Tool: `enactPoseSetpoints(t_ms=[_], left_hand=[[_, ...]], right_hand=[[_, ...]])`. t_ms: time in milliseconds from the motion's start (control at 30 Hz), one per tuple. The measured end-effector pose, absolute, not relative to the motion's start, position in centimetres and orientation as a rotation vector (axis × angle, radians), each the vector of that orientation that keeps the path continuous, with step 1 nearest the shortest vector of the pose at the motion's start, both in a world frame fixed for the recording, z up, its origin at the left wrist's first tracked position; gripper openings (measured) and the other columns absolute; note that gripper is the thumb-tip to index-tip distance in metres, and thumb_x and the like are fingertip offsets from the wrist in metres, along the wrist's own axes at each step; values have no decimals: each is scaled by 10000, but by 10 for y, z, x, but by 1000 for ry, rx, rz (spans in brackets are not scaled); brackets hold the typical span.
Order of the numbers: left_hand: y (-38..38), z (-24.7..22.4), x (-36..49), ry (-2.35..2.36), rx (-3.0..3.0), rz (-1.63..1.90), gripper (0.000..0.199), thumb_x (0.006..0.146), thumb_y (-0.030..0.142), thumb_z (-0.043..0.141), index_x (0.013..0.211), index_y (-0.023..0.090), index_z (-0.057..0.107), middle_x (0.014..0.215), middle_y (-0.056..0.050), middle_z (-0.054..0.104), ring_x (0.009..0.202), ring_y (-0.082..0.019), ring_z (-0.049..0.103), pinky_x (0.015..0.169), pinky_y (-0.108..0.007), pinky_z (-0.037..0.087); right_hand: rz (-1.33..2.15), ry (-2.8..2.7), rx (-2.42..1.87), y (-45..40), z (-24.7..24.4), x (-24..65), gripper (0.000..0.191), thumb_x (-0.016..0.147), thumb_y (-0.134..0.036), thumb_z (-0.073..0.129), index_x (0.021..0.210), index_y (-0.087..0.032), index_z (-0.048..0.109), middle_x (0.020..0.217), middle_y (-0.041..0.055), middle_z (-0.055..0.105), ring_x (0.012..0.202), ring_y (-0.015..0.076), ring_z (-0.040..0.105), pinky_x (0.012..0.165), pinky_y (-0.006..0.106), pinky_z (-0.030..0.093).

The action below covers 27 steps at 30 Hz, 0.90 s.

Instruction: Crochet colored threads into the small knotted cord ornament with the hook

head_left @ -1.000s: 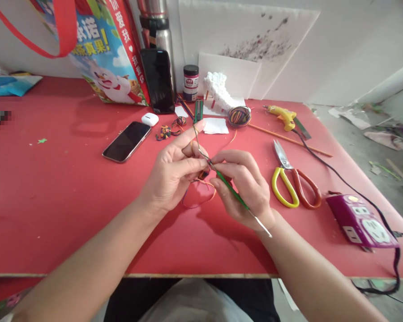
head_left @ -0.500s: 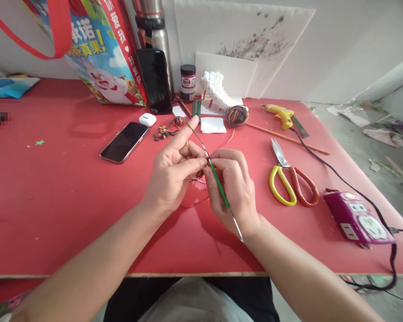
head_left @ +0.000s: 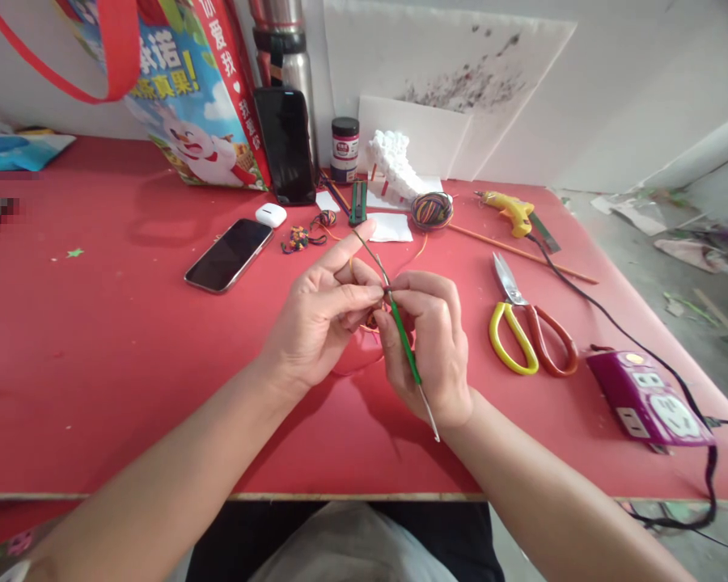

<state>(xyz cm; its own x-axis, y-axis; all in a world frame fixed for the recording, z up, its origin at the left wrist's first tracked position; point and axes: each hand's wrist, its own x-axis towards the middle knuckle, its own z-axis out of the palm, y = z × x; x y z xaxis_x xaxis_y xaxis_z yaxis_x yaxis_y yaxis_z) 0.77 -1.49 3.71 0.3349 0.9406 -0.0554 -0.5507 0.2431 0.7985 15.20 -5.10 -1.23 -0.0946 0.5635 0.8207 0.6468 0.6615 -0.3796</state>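
Observation:
My right hand [head_left: 428, 343] is closed around a crochet hook [head_left: 404, 339] with a green grip, its metal tail pointing toward me. The hook's far end meets a small piece of multicoloured crochet work [head_left: 374, 318], mostly hidden by fingers. My left hand [head_left: 324, 311] pinches that piece between thumb and fingers, while its index finger stretches forward with yarn strung from its tip to the hook. A ball of multicoloured yarn [head_left: 432, 210] lies beyond my hands, and a thin strand trails from it.
Scissors [head_left: 513, 315] and a purple power socket [head_left: 652, 396] lie at right, near a yellow glue gun [head_left: 510, 210] with its cord. At left is a phone [head_left: 229, 255]; another phone [head_left: 285, 145] leans against a steel flask [head_left: 297, 69]. A white knobbly object [head_left: 394, 166] stands behind.
Both hands and the crochet work sit slightly farther right in view, as does the whole scene a little. My left index fingertip is somewhat lower. The grip on the hook stays the same.

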Motion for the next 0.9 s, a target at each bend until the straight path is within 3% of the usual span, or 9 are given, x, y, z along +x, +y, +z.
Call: enactPoseSetpoints(t_ms=[200,467,667,800,900], left_hand=[[-13,35,4,609,799,1084,913,734,46,791,1610,217,599,677,51,643,545,-74,434,506,-185,355],[-12,32,3,635,811,1104,882,739,48,783,1585,240,625,703,48,654,544,-81,424,508,-209,356],[-14,35,6,670,815,1154,852,734,29,766,1558,213,650,679,38,645,568,-95,460,511,-219,363],[-14,36,5,677,804,1160,911,732,26,752,1612,204,594,689,39,649,575,-92,495,526,-203,402],[-15,39,4,687,727,1136,983,713,14,726,1654,234,544,692,60,626,535,-67,439,502,-174,379]], right_hand=[[-113,-1828,-851,-43,-8,162,177,1046,-129,616,1181,-242,598,1100,109,685,890,197,710,618,288,574],[-66,-1863,-829,-40,-8,168,167,1029,-121,628,1149,-236,602,1045,89,699,854,184,702,647,289,563],[-8,-1848,-865,-45,-5,167,263,1007,-154,638,1258,-232,616,1064,91,726,783,179,715,576,271,544],[-101,-1920,-821,-45,-2,170,295,983,-102,620,1252,-225,632,912,54,731,722,186,698,607,286,549],[-147,-1954,-819,-45,-1,169,257,1024,-108,593,1263,-200,612,859,54,739,667,180,672,583,283,524]])
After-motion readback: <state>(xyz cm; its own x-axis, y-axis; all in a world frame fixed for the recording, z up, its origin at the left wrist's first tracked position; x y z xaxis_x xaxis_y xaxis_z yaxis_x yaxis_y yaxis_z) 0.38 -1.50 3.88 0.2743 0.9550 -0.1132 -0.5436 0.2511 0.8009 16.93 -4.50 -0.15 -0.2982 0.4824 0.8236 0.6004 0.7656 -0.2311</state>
